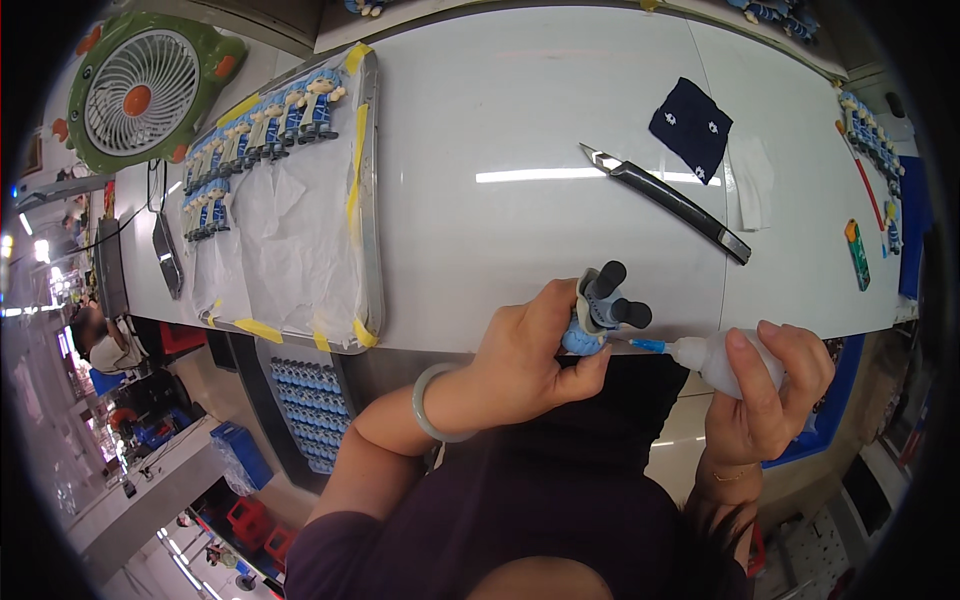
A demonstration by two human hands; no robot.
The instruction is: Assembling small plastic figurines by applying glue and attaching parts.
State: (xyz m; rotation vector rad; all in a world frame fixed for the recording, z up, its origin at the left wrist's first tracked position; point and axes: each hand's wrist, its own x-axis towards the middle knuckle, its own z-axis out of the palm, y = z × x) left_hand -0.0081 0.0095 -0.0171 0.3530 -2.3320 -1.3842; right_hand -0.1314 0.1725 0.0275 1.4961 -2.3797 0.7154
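1. Gripping the small light-blue plastic figurine with dark boots [597, 312], the left hand [525, 355] is pinching it between thumb and fingers; its boots are jutting beyond them.
2. The right hand [768, 400] is curling its fingers around a translucent white plastic squeeze bottle [717, 363], whose blue tip [648, 346] is pointing toward the figurine.

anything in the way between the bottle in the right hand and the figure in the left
Nothing visible does. The bottle in the right hand points its blue tip at the figure in the left hand; contact is too small to tell.
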